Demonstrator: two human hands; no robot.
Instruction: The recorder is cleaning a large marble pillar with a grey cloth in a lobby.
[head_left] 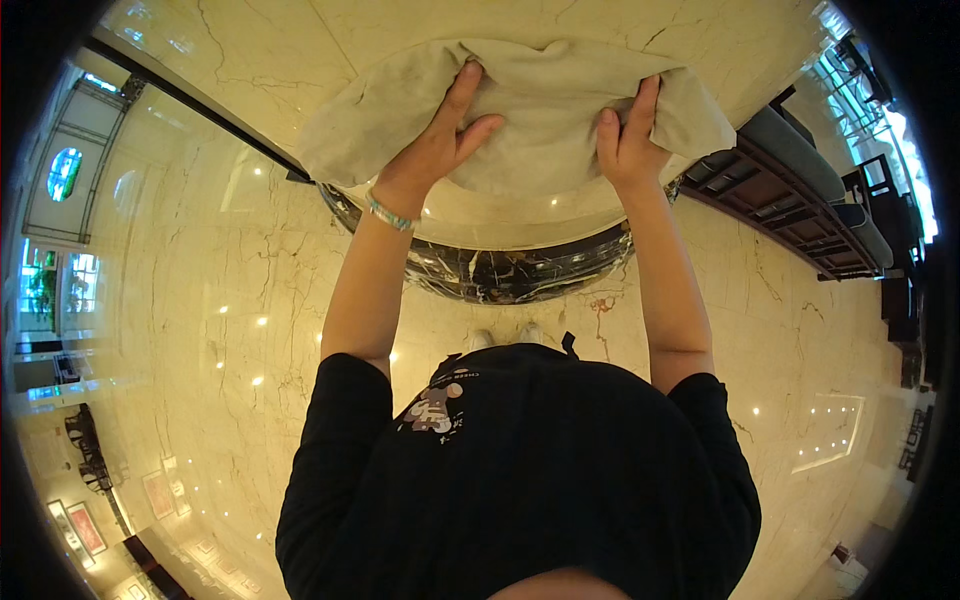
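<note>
A pale grey-beige cloth point(535, 120) is spread wide across a cream marble surface point(480, 215) in front of me. My left hand point(435, 140) holds it left of centre, with the thumb and index finger showing on top. Toward its right end my right hand point(635, 140) holds the same cloth, thumb and index finger also in sight. The other fingers of both hands are mostly hidden. Creases run through the fabric around the fingertips, and its two ends droop outward past my hands. Both arms are stretched forward.
A curved black marble band point(500, 270) edges the surface below the cloth. Polished cream marble floor point(240, 270) surrounds my feet. To the right stands dark wooden seating point(790, 190) with grey cushions. A dark strip point(200, 108) runs diagonally at the upper left.
</note>
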